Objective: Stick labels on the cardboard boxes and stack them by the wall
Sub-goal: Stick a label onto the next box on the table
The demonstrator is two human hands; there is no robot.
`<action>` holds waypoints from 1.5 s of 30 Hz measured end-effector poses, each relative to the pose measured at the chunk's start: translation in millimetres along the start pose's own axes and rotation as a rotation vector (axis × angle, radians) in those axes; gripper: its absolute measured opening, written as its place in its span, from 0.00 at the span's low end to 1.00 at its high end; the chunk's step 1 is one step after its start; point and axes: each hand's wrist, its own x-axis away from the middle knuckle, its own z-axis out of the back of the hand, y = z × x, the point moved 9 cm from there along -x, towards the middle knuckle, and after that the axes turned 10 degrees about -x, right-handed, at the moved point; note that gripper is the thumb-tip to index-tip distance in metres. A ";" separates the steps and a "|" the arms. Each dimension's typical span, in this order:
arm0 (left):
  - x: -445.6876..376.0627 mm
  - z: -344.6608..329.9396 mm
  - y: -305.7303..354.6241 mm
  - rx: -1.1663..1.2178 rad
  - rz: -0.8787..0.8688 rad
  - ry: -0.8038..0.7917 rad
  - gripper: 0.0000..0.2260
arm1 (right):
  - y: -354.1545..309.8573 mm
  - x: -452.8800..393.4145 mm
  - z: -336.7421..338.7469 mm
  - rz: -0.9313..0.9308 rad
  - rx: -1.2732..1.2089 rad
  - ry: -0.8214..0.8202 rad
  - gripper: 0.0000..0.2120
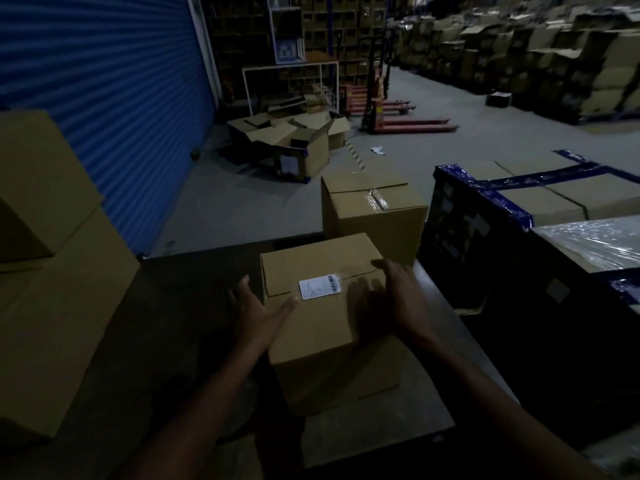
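The room is a dim warehouse with a grey concrete floor. A blue ribbed shutter fills the left wall. Past it, at the back, tall shelving holds rows of dark compartments, with a white metal frame standing before it. Red pallet jacks rest on the floor near the frame, forks pointing right. Long rows of stacked cartons line the right side, leaving an aisle between. A white scrap lies on the floor. Light is low throughout.
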 end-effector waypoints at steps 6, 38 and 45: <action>-41.7 -15.7 46.7 -0.164 -0.286 -0.083 0.51 | -16.5 -10.6 -47.2 -0.062 -0.218 -0.003 0.14; -64.7 -49.7 45.9 -0.316 -0.535 -0.140 0.48 | -13.2 -23.3 -75.8 -0.190 -0.253 0.014 0.13; -66.7 -51.1 42.9 -0.303 -0.531 -0.132 0.48 | -7.1 -14.3 -70.2 -0.265 -0.136 0.065 0.10</action>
